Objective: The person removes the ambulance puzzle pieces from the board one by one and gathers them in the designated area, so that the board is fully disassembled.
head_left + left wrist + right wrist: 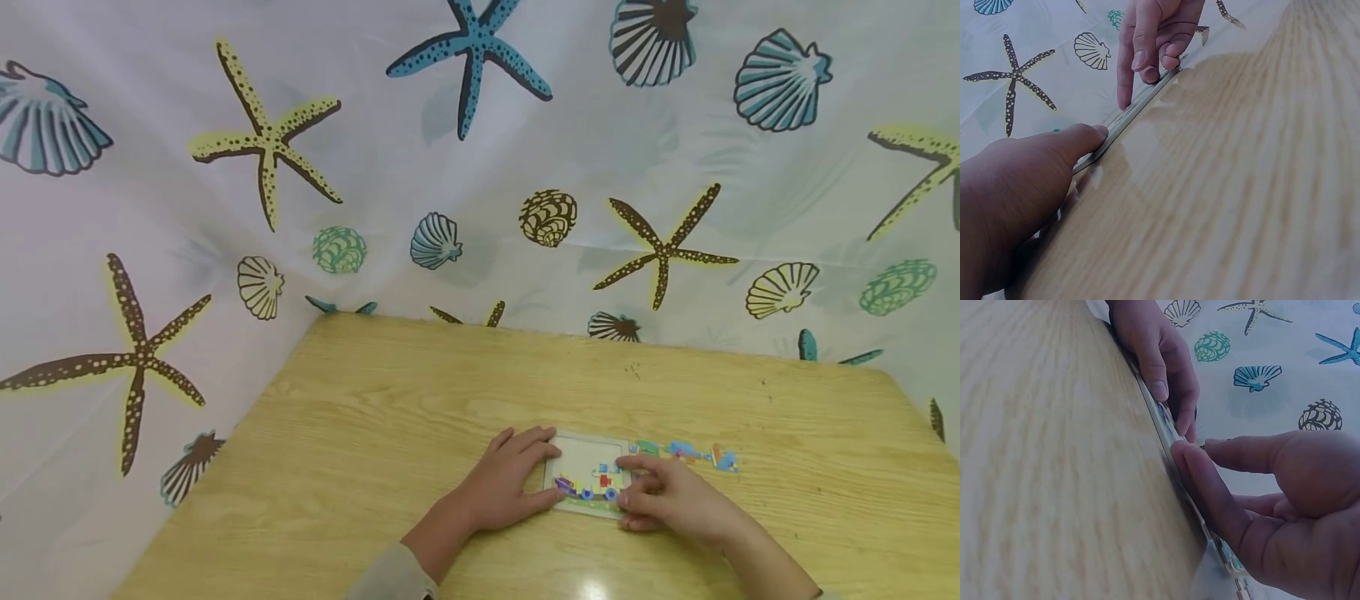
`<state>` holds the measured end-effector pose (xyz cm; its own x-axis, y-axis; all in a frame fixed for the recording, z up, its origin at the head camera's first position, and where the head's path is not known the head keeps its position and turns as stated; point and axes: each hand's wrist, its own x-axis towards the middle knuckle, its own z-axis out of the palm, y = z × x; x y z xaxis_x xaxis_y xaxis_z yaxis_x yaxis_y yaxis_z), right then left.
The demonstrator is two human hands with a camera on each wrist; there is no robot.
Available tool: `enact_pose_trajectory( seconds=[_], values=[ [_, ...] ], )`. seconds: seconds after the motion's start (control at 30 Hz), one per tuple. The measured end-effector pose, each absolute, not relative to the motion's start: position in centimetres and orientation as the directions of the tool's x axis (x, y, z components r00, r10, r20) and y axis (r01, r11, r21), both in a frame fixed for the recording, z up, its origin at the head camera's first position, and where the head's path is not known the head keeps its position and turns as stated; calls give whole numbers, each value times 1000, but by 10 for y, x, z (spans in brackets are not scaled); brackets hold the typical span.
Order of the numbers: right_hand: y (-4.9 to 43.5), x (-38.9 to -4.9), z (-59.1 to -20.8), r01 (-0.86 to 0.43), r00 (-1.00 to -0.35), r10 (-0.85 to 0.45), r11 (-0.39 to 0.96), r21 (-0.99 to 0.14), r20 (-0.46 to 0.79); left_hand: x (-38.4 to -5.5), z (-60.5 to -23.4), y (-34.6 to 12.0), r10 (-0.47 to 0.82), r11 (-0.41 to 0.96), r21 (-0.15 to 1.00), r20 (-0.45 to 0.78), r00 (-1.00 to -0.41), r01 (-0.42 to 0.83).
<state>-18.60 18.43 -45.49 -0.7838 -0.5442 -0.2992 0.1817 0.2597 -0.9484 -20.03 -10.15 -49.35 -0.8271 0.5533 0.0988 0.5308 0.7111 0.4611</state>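
A small white puzzle board [583,463] with a colourful vehicle picture lies flat near the front of the wooden table [420,400]. My left hand [555,468] holds its left end, fingers along the far corner and thumb against the near edge. In the right wrist view that hand [1175,406] arches over the thin board [1163,419]. My right hand [628,479] rests on the board's right part; thumb and index finger [1192,447] touch the board's surface. From the left wrist view, my right index finger [1125,94] points down onto the board [1129,115]. Whether a piece lies under these fingertips is hidden.
Several loose puzzle pieces [686,454], blue and orange, lie in a row just right of the board. A white curtain [480,208] printed with starfish and shells hangs close behind and to the left of the table.
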Motion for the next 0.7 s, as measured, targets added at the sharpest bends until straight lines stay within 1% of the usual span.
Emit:
enact_pose_trajectory(
  seconds=[0.13,0.43,0.7],
  values=[
    [182,-189,-450,203,-787,-525,274,-940,-323,-201,-491,-101,545,723,446,102,-832,528],
    [178,-193,-449,238,-795,-487,300,-924,-363,-197,-491,-97,523,728,467,93,-847,501],
    [174,-195,-451,216,-827,-457,282,-935,-329,-198,-489,-96,521,733,457,99,-848,504]
  ],
)
